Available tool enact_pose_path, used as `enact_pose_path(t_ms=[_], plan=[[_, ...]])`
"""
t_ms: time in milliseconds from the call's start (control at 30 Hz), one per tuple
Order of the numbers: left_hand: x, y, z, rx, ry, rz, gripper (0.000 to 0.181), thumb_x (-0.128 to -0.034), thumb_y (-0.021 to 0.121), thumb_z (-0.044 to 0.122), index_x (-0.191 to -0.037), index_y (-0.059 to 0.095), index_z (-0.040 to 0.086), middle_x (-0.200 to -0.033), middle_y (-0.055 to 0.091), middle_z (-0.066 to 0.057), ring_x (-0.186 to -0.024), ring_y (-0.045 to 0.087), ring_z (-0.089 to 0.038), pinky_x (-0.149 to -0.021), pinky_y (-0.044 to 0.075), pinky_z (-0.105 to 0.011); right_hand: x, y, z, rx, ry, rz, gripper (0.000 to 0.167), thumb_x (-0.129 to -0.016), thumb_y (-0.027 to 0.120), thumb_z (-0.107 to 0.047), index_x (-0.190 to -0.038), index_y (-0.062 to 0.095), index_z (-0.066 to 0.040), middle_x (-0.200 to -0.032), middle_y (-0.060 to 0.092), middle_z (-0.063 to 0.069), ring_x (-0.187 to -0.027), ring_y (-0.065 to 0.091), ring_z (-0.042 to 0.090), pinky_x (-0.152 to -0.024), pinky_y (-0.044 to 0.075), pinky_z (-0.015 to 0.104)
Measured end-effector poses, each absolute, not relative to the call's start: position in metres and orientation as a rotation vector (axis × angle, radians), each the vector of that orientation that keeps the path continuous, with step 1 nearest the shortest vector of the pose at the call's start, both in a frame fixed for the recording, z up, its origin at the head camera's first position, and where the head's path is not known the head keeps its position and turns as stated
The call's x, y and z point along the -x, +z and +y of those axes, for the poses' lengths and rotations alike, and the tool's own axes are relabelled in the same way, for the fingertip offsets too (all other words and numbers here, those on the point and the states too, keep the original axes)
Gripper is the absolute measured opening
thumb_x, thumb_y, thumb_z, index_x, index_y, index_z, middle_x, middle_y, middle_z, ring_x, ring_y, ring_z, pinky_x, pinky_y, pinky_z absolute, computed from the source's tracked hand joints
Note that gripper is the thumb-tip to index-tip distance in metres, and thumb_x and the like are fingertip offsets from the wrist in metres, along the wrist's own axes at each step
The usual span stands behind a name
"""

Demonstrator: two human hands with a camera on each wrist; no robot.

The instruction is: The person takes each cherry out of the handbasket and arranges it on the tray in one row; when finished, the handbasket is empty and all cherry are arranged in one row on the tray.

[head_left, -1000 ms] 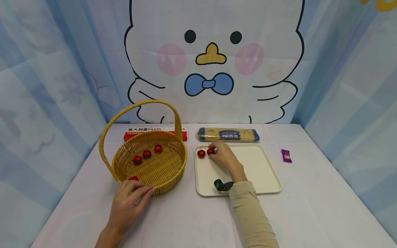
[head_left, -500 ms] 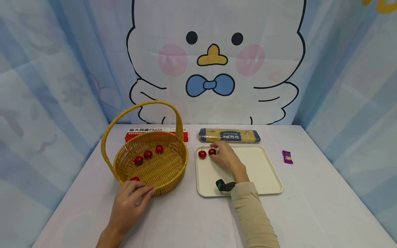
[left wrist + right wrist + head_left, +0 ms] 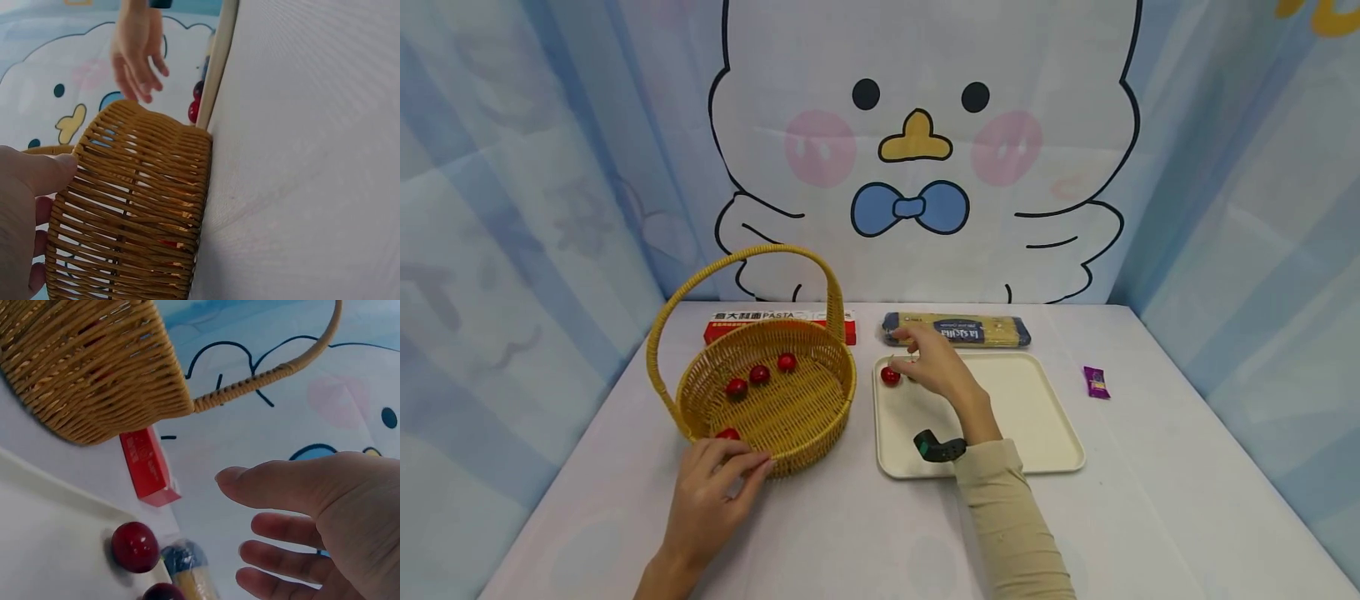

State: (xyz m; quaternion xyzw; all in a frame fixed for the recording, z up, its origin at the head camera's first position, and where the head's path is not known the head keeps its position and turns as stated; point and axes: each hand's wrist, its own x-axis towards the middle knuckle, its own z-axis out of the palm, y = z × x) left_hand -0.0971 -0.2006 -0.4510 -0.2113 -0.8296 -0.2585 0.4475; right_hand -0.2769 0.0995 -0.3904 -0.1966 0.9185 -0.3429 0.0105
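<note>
My left hand (image 3: 711,500) grips the near rim of a yellow-brown wicker basket (image 3: 820,442), its thumb on the outer side in the left wrist view. Inside the basket lie several red cherries (image 3: 759,375), one partly hidden behind that hand. Over the far left corner of a cream tray (image 3: 1000,408) hovers my right hand (image 3: 943,367), thumb and fingers spread around nothing. Beneath it on the tray sit two cherries: one dark red cherry (image 3: 135,547) shows whole, while the other cherry (image 3: 164,592) is cut off by the right wrist view's lower edge.
A red pasta box (image 3: 718,329) lies behind the basket, whose tall handle (image 3: 658,333) arches up. Behind the tray is a clear pack of spaghetti (image 3: 1000,331). A small purple packet (image 3: 1096,382) lies at the right. A black device (image 3: 938,447) sits on my right wrist.
My right hand has risen off the right-hand cherry on the tray, and its fingers have spread apart. That cherry stays beside the other. My left hand keeps its grip on the basket.
</note>
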Motion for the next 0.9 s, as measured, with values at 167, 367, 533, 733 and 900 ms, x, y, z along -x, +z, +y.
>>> enact_pose_path(t_ms=[167,367,533,733,900], plan=[[0.097,-0.452,-0.201,0.498,-0.653,-2.047,0.052,-0.0993,0.057,0.050,-0.079,0.079,0.007,-0.079,0.063,-0.003,-0.080,0.052,-0.021,-0.081,0.035,-0.035,0.270,-0.374,0.084,0.700,-1.099,2.849,0.049,-0.090,0.075,-0.025,-0.135,0.060,-0.013,-0.132,0.062,0.010,-0.119,0.059,0.031,-0.096,0.053,0.045],[0.097,-0.453,-0.202,0.494,-0.648,-2.034,0.053,-0.0991,0.057,0.051,-0.077,0.078,0.007,-0.078,0.063,-0.003,-0.079,0.053,-0.021,-0.081,0.035,-0.036,0.264,-0.362,0.057,0.859,-1.128,2.787,0.048,-0.090,0.076,-0.022,-0.134,0.060,-0.012,-0.130,0.062,0.007,-0.113,0.061,0.025,-0.092,0.055,0.039],[0.098,-0.453,-0.202,0.499,-0.653,-2.026,0.050,-0.0987,0.059,0.049,-0.077,0.078,0.008,-0.078,0.063,-0.003,-0.079,0.053,-0.021,-0.081,0.035,-0.037,0.263,-0.363,0.031,0.986,-1.132,2.680,0.049,-0.091,0.075,-0.019,-0.136,0.058,-0.009,-0.133,0.061,0.011,-0.114,0.061,0.029,-0.091,0.055,0.038],[0.099,-0.452,-0.202,0.511,-0.645,-2.024,0.050,-0.0993,0.058,0.049,-0.076,0.077,0.009,-0.079,0.062,-0.002,-0.079,0.052,-0.020,-0.081,0.035,-0.036,0.264,-0.370,0.002,1.104,-1.013,2.619,0.046,-0.092,0.074,-0.018,-0.135,0.059,-0.007,-0.134,0.062,0.011,-0.113,0.061,0.028,-0.094,0.053,0.037],[0.098,-0.452,-0.202,0.509,-0.638,-2.030,0.051,-0.0997,0.057,0.049,-0.077,0.077,0.009,-0.079,0.062,-0.002,-0.080,0.052,-0.021,-0.081,0.035,-0.036,0.262,-0.381,-0.019,1.128,-0.928,2.593,0.044,-0.093,0.073,-0.019,-0.134,0.061,-0.010,-0.134,0.062,0.010,-0.114,0.061,0.027,-0.096,0.052,0.034]])
